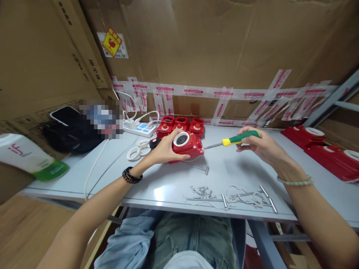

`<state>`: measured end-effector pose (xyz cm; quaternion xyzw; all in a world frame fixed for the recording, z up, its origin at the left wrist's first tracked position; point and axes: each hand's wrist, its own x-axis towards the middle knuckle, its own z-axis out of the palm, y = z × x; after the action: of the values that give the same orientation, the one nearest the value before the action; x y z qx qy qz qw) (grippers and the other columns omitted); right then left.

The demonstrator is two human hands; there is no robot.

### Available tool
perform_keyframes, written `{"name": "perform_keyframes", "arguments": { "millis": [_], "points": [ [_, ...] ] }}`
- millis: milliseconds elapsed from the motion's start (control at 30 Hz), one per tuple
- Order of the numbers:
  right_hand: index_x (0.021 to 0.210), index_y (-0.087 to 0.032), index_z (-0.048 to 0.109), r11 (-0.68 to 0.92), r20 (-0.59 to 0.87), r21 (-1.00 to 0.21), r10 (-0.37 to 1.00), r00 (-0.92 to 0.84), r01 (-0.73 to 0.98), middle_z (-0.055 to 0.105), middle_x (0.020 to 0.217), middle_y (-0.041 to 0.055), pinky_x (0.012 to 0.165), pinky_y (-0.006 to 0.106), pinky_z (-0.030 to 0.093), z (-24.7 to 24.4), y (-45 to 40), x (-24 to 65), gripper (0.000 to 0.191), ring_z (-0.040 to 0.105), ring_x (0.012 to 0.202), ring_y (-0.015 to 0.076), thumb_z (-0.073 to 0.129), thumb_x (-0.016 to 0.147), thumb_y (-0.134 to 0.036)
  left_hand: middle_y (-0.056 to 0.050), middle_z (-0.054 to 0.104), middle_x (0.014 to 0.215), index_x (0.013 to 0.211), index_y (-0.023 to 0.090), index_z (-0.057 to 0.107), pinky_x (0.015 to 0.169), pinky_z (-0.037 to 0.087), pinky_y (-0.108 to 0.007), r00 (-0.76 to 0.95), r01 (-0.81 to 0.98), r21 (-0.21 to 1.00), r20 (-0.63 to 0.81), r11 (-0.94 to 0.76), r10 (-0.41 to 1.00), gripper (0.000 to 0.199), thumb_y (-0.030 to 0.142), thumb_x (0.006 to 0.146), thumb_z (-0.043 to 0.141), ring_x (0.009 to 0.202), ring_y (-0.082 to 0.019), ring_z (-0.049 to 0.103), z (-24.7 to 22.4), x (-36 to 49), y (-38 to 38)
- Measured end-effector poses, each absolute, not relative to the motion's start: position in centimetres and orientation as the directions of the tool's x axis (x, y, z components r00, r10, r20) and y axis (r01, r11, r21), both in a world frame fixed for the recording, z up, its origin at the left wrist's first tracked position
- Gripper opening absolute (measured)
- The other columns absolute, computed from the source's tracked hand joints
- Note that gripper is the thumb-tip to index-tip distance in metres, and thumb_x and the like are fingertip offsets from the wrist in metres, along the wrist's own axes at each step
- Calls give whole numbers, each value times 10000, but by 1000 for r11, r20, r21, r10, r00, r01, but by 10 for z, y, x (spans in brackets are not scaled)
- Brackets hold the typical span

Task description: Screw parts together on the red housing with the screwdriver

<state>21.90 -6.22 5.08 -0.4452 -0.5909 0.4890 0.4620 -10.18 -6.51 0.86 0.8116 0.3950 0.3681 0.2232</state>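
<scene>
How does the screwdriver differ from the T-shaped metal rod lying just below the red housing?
The screwdriver has a thick green-and-yellow handle; the T-shaped rod is silvery, ending in a short crossbar.
The screwdriver is held in the right hand; the rod lies on the table.
The screwdriver's tip points toward the red housing; the rod's crossbar end points away from it.
Both have a thin metal shaft.

Likely small makeshift assy workshop: bench [168, 178] w/ loose screws [206, 193], T-shaped metal rods [224, 200], several similar red housings [192, 144], screwdriver [237, 139], power strip [144, 129]. Big cardboard boxes [196, 45], one w/ fragile label [112, 42], behind + left; wood-look floor [30, 224] below.
</scene>
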Motion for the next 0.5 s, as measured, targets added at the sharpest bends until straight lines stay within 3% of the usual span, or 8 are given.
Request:
{"name": "perform_keyframes", "arguments": {
  "millis": [200, 367, 500],
  "points": [
    [741, -188, 612, 123, 102, -982, 985, -140, 147, 577, 647, -20, 500, 279, 574, 47, -60, 219, 324, 557, 505, 95, 774, 692, -463, -49, 640, 1104, 1150, 210, 489, 879, 507, -367, 450, 478, 622, 433, -620, 781, 629, 406, 654, 823, 975, -227, 635, 11, -101, -67],
    [803, -192, 621, 137, 116, -983, 979, -169, 119, 612, 818, -9, 703, 323, 615, 48, -61, 218, 389, 689, 760, 170, 876, 548, -338, -48, 639, 1107, 1165, 214, 493, 877, 506, -378, 439, 489, 615, 439, -618, 784, 636, 409, 654, 820, 983, -233, 633, 11, -101, -66],
    [870, -203, 594, 119, 95, -977, 986, -137, 178, 637, 795, -1, 523, 268, 546, 48, -61, 218, 448, 637, 645, 137, 868, 567, -388, -51, 625, 1130, 1162, 218, 496, 878, 506, -379, 435, 492, 604, 453, -627, 778, 640, 411, 648, 827, 997, -236, 627, 11, -102, -66]
  ]
}}
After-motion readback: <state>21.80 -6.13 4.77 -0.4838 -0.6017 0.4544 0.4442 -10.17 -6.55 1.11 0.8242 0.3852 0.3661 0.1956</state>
